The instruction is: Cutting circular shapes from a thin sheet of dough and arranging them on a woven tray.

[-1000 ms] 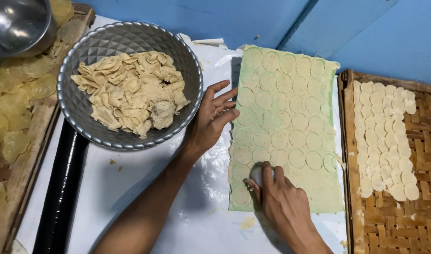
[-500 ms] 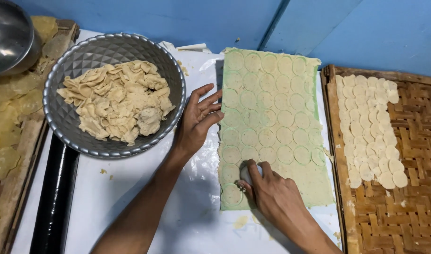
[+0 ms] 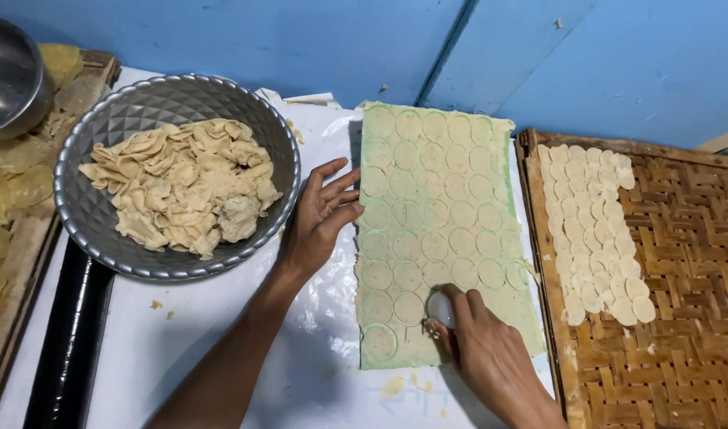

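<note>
Right hand (image 3: 491, 353) at the lower edge of the long pale rectangular sheet of rolled dough (image 3: 439, 230), fingers curled tight round a small round white cutter (image 3: 441, 308) and pressing it down into the dough near the sheet's bottom right part. Left hand (image 3: 320, 218) flat and spread wide, fingers apart, fingertips resting on the left edge of the sheet, palm on the white plastic-covered table (image 3: 221, 342). Sheet lies lengthwise between the hands, top end near the blue wall (image 3: 300, 40), covered with rows of stamped circle outlines; the rows reach down to the cutter, and one more circle sits at the lower left corner. Big round embossed metal bowl (image 3: 177, 175) just left of the left hand, filled with a heap of beige dough offcuts (image 3: 185, 187). Woven bamboo tray (image 3: 682, 318) just right of the sheet, with neat columns of small pale cut dough discs (image 3: 594, 230) along its left part. Far left: wooden tray (image 3: 14, 294) with yellowish thin pieces, a shiny steel bowl (image 3: 10, 75) at the top left corner, partly out of view. Black long roller-like bar (image 3: 66, 334) lies between wooden tray and table, below the metal bowl. Few dough crumbs (image 3: 400, 387) on the table near the sheet's bottom edge.
</note>
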